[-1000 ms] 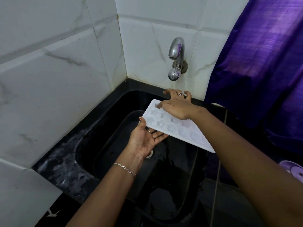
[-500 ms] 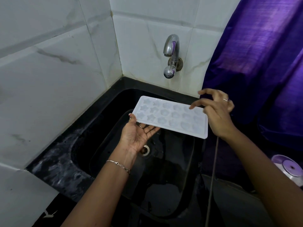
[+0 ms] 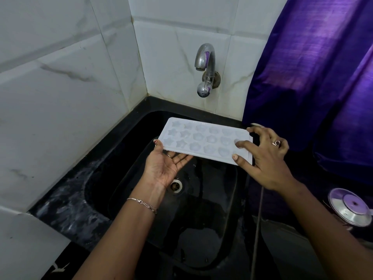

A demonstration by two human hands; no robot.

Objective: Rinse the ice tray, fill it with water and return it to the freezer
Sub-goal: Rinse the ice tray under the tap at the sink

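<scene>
Nearest, a thin bracelet [image 3: 142,205] circles the left wrist above the black sink [image 3: 201,229], whose steel drain [image 3: 176,185] shows just past the heel of that hand. At the right edge a round steel lid [image 3: 349,207] sits on the dark worktop [image 3: 286,199]. The left hand [image 3: 163,168] lies palm up, fingers under the near-left corner of the white ice tray [image 3: 203,140] and thumb on its edge, holding it. The right hand [image 3: 264,158] (a ring [image 3: 276,142] on one finger) grasps the tray's right end with spread fingers, thumb on the near rim. The tray is held about level over the basin, its star and flower cells facing up; whether they hold water I cannot tell. Beyond it, a chrome tap [image 3: 205,69] juts from the white marbled tiles [image 3: 171,57], spout above the tray's far side. A purple curtain [image 3: 312,77] hangs at the right.
</scene>
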